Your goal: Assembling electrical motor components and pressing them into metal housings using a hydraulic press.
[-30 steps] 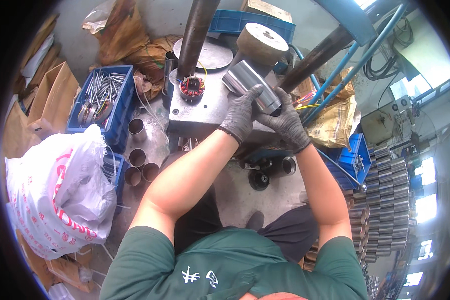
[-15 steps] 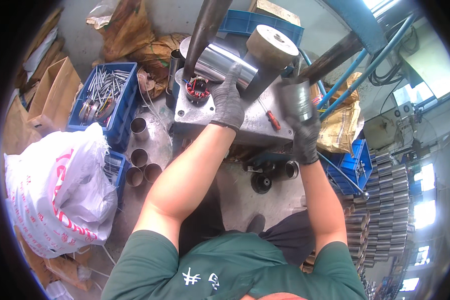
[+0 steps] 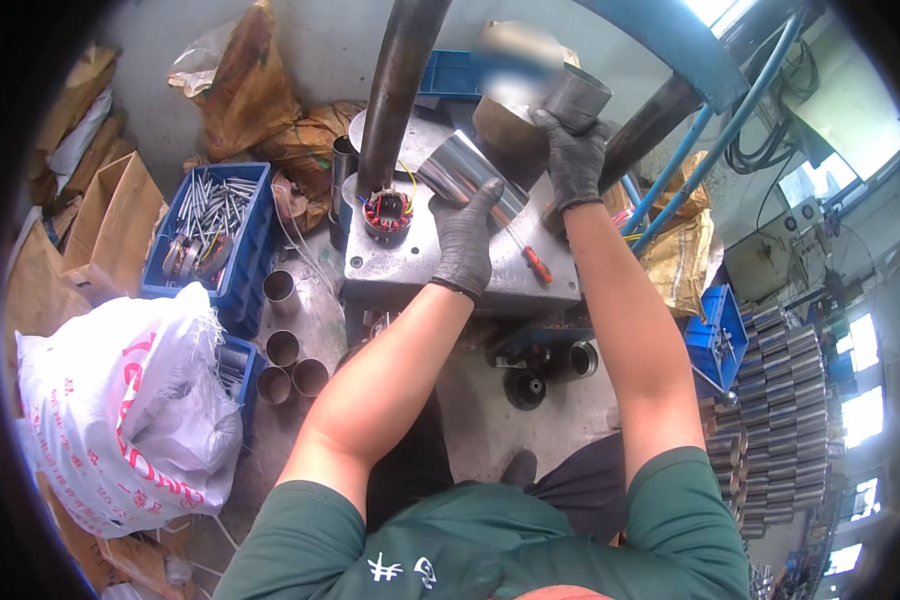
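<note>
My left hand (image 3: 462, 240), in a dark grey glove, is closed round a shiny steel cylinder (image 3: 460, 165) tilted over the metal worktable (image 3: 395, 270). My right hand (image 3: 574, 160), gloved alike, grips a duller metal tube (image 3: 580, 95) raised beside a thick round metal block (image 3: 502, 130). That block's top is blurred. Left of the shiny cylinder, a ring-shaped stator (image 3: 387, 214) with red windings stands on the table, next to a dark steel post (image 3: 388, 110). A screwdriver (image 3: 538, 265) with a red handle lies at my left hand's right.
Blue pipes (image 3: 730, 140) and a slanted dark post (image 3: 660, 125) flank the right side. A blue crate (image 3: 210, 225) of metal rods and a white sack (image 3: 130, 410) stand left. Several open tubes (image 3: 282, 347) stand on the floor; stacked metal cylinders (image 3: 780, 420) fill the right.
My right hand has carried its tube up and leftward, from the table's right side to beside the round block. The shiny cylinder in my left hand has shifted nearer to me and tilted more.
</note>
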A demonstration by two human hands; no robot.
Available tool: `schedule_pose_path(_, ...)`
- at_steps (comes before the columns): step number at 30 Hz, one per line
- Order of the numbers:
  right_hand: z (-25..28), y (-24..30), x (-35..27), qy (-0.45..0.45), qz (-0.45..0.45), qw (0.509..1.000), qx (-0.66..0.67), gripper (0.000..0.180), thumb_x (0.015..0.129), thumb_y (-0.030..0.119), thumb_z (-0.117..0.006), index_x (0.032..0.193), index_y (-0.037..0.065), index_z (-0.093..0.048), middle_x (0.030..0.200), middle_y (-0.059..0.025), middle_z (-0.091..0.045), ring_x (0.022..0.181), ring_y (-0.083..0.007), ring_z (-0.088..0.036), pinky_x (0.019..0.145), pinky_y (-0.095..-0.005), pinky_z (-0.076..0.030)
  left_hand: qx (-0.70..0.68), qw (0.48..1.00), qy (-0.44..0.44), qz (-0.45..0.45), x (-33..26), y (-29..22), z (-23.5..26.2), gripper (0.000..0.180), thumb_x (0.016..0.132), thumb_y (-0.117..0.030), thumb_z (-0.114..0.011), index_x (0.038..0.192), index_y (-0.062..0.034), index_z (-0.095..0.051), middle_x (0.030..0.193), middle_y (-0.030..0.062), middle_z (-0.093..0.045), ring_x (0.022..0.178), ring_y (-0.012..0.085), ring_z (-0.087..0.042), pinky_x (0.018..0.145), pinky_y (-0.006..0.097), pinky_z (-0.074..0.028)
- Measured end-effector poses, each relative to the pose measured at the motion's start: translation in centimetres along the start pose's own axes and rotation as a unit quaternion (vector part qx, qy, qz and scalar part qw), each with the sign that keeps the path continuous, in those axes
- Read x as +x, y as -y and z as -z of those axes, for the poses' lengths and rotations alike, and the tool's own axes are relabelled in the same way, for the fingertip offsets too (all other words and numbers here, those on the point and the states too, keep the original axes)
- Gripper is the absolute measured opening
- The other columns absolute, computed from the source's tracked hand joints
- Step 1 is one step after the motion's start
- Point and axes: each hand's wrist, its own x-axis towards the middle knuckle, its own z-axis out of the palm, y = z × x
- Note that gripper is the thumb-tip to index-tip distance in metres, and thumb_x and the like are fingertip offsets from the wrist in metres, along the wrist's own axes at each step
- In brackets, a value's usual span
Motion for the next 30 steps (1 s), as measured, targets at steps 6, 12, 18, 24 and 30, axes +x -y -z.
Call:
schedule_pose_path(6, 1.5, -1.3, 2.8, 0.082, 0.037, 0.987, -0.135, 0.082, 0.073, 0.054, -0.087, 0.126, -0.004, -0.063, 0.110, -0.0236, -0.072, 0.111, -0.0366, -0.068, 0.099, -0.0442, -0.051, 0.063, 0.997, 0.043, -0.011, 0.1, 0.0, -0.3, 0.074, 0.076, -0.007, -0.089, 0.133, -0.0032, -0.041, 0.122, 0.0137, -0.059, 0.106, 0.0232, -0.064, 0.093, 0.037, -0.057)
schedule_pose_path(12, 7.8, 4.5, -5.0, 0.181, -0.053, 0.982, 0.019, 0.073, 0.088, 0.051, -0.076, 0.134, -0.004, -0.060, 0.107, -0.0149, -0.070, 0.109, -0.0242, -0.065, 0.095, -0.0333, -0.051, -0.053, 0.982, 0.163, 0.079, -0.6, -0.3, -1.3, 0.093, 0.064, -0.013, -0.091, 0.136, -0.0031, -0.033, 0.127, 0.0147, -0.054, 0.112, 0.0266, -0.061, 0.098, 0.041, -0.054)
schedule_pose_path(18, 18.9, 4.4, -9.7, 0.326, -0.351, 0.873, 0.087, 0.048, 0.090, 0.013, -0.060, 0.135, -0.002, -0.059, 0.110, -0.0079, -0.069, 0.094, -0.0153, -0.067, 0.084, -0.0284, -0.056, 0.480, 0.754, 0.367, -0.259, -5.2, -1.0, -1.0, 0.092, 0.061, -0.017, -0.090, 0.142, -0.0065, -0.049, 0.132, 0.0193, -0.060, 0.123, 0.0359, -0.059, 0.107, 0.042, -0.049)
schedule_pose_path(24, 28.1, 1.7, -17.1, 0.267, -0.371, 0.889, 0.042, 0.052, 0.084, 0.007, -0.057, 0.136, -0.001, -0.059, 0.100, -0.0076, -0.069, 0.084, -0.0142, -0.067, 0.071, -0.0276, -0.056, 0.500, 0.598, 0.547, -0.303, -8.7, 2.3, -1.8, 0.100, 0.062, -0.017, -0.090, 0.150, -0.0073, -0.044, 0.137, 0.0208, -0.059, 0.124, 0.0379, -0.059, 0.107, 0.046, -0.048)
schedule_pose_path(30, 38.6, -4.0, -23.0, 0.188, -0.449, 0.873, -0.033, 0.035, 0.091, 0.017, -0.056, 0.122, 0.005, -0.067, 0.088, -0.0084, -0.071, 0.068, -0.0130, -0.066, 0.059, -0.0290, -0.053, 0.456, 0.658, 0.597, -0.050, -9.9, 6.4, -0.6, 0.086, 0.076, 0.011, -0.076, 0.152, -0.0007, -0.038, 0.139, 0.0159, -0.060, 0.127, 0.0254, -0.061, 0.109, 0.035, -0.048)
